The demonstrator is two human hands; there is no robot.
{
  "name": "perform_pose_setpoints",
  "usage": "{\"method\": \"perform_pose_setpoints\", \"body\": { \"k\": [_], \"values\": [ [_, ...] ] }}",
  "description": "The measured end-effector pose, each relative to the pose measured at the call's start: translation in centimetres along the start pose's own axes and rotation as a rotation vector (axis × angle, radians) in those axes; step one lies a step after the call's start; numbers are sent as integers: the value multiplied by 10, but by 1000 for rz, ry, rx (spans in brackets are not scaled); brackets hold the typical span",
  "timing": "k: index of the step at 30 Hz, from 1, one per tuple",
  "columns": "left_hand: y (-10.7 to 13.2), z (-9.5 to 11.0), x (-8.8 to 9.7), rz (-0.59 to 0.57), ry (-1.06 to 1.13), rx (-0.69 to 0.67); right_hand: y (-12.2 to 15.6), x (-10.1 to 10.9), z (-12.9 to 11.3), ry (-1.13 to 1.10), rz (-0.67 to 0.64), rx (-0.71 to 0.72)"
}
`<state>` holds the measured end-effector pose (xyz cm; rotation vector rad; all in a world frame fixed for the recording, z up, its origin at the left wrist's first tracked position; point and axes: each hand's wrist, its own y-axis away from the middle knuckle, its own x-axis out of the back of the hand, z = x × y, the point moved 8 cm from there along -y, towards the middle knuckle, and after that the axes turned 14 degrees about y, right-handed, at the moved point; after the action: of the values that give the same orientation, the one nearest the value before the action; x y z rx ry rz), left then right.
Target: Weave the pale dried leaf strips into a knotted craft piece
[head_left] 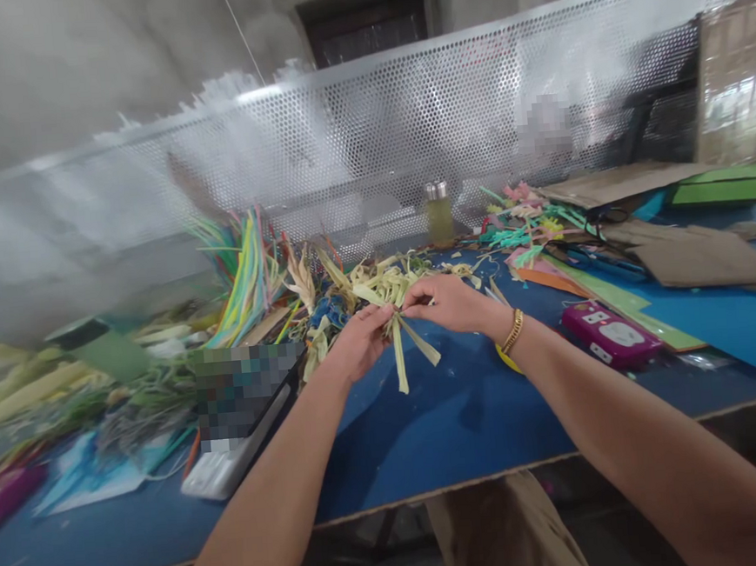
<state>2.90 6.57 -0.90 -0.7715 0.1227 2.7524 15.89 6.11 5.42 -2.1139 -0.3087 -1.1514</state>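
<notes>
On my feed both hands are closed on the husk [399, 355], a small bunch of pale strips up off the table [431, 453], btwn me & the back clutter. L hand [367, 338] pinches it thumb-to-finger at the gather; R hand [450, 302] pinches right beside, tips nearly meeting. I'd guess the close double pinch is so the strips can't slip or fan apart at that pt, w/ tails left hanging clear. Husk looks flat, ribbon-like, pale yellow-green, prob dry & light; 2 tails splay down twd me, one near vertical, one angled right. Loopy pale bits show just behind, but can't tell where bunch ends & the pile [357, 276] starts. Pile sits just past the fingers, prob for easy reach; bare table in front gives elbow room. Purple box [611, 333] & blue sheet [714, 318] are off right, colored strips [243, 276] back left, prob parked out of the way.
</notes>
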Motion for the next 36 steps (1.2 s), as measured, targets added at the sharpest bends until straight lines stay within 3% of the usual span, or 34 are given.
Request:
{"method": "perform_pose_setpoints", "body": {
  "k": [9, 17, 22, 26, 36],
  "values": [
    [1, 0, -4, 15, -120, 14, 2, -2, -15, 41, 12, 53],
    [1, 0, -5, -21, -137, 0, -1, -5, -12, 146, -9, 76],
    [2, 5, 1, 44, -91, 10, 3, 15, -11, 196, 186, 17],
    [3, 18, 2, 39, 0, -78, 7, 29, -14, 229, 339, -14],
    [1, 15, 0, -38, -35, -54, 5, 7, -21, 257, 207, 36]
  ]
}}
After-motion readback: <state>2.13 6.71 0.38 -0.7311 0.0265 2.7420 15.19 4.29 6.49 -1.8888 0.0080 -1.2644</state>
